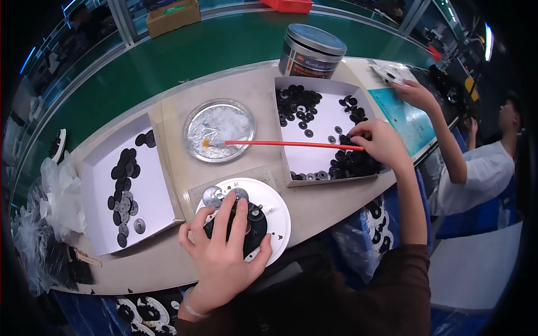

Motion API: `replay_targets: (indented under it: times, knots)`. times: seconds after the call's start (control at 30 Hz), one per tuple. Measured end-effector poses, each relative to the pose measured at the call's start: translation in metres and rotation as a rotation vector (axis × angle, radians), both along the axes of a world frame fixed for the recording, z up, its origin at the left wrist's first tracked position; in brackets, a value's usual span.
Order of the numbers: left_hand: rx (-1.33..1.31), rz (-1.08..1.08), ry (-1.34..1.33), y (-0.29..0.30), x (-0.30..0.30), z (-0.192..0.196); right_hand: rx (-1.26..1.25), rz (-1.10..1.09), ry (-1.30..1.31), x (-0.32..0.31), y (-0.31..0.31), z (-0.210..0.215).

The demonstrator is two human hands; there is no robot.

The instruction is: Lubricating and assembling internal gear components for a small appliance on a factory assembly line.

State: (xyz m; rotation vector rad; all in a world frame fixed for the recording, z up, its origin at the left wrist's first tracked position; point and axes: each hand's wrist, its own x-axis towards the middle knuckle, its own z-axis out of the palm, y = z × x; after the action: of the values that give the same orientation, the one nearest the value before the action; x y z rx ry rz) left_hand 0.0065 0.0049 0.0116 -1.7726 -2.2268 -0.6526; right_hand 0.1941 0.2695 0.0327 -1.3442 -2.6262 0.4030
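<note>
touching white disc (280, 224): left hand (221, 253), grip spread; right hand (384, 144) over black parts (348, 167), grip unclear; tin (309, 55) labelled

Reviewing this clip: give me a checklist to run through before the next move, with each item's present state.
1. White plate steadied: ok; the left hand spreads over it and its black disc.
2. Part gripped by the right hand: cannot tell; the fingertips are among dark parts.
3. Right box unobstructed: not ok; the brush crosses it, its handle end by the right hand.
4. Dish supplied: ok; whitish material is in it.
5. Left box stocked: ok; dark and grey discs lie inside.
6. Co-worker's hand apart from the right hand: ok.
</note>
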Motion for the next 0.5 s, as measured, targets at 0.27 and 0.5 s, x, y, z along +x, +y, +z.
replay_targets:
  times: [0.27, 0.5]
  knots:
    - [0.011, 0.012, -0.007, 0.000, 0.000, 0.001, 0.012, 0.057, -0.080, -0.011, 0.012, -0.013]
    - [0.008, 0.015, -0.046, 0.000, 0.002, 0.000, 0.128, -0.013, 0.344, -0.008, 0.006, 0.004]
